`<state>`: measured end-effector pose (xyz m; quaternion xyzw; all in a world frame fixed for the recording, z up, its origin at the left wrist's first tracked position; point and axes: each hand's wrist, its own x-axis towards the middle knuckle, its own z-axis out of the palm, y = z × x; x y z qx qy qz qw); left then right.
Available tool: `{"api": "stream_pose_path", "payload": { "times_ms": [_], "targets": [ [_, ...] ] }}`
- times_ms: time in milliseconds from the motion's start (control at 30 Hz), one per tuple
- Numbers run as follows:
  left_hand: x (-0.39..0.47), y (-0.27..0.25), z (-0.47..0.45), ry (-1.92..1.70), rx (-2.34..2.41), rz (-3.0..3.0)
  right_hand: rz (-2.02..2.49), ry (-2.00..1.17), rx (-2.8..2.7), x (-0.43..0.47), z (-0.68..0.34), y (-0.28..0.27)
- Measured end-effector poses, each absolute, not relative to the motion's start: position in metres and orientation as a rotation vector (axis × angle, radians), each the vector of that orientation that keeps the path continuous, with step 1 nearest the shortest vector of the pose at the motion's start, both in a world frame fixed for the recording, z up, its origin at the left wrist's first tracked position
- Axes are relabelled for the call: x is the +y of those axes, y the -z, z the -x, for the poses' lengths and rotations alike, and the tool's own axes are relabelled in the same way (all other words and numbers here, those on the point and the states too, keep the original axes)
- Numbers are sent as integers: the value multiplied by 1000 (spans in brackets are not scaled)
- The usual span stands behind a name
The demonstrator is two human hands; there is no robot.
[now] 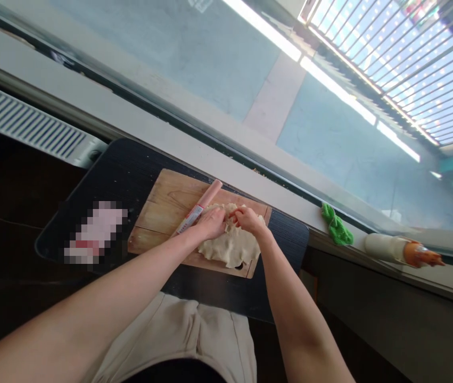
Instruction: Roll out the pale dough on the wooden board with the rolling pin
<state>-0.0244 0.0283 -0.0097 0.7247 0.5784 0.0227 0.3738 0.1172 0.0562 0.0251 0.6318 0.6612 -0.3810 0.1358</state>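
Observation:
A flattened, uneven sheet of pale dough (pixel 230 250) lies on the right half of a wooden cutting board (pixel 156 205). At the dough's far part, my left hand (pixel 213 222) is closed with its fingertips on the dough. Close on its right, my right hand (pixel 247 219) pinches the dough with curled fingers. The fingertips of both hands are partly hidden. A pink rolling pin (pixel 211 193) with a printed label lies slanted across the board, just left of the dough and beside my left hand.
The board rests on a black table (pixel 124 165) against a white windowsill (pixel 194 151). A pixelated pinkish thing (pixel 100 229) lies at the table's left. On the sill to the right are a green cloth (pixel 337 226) and a cream container (pixel 384 248) with an orange top. A radiator (pixel 30 122) stands left.

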Motion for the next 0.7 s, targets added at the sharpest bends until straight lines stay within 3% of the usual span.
{"api": "stream_pose_path", "payload": {
  "times_ms": [367, 567, 700],
  "targets": [
    [22, 14, 35, -37, 1360, -2016, -1896, 1222, 1807, 51, -130, -23],
    [16, 14, 34, 41, 1363, -2130, -1963, 595, 1954, 28, -132, -30],
    [16, 12, 36, 25, 1338, -2131, -1911, 403, 1980, 10, -110, -19]
  ]
}}
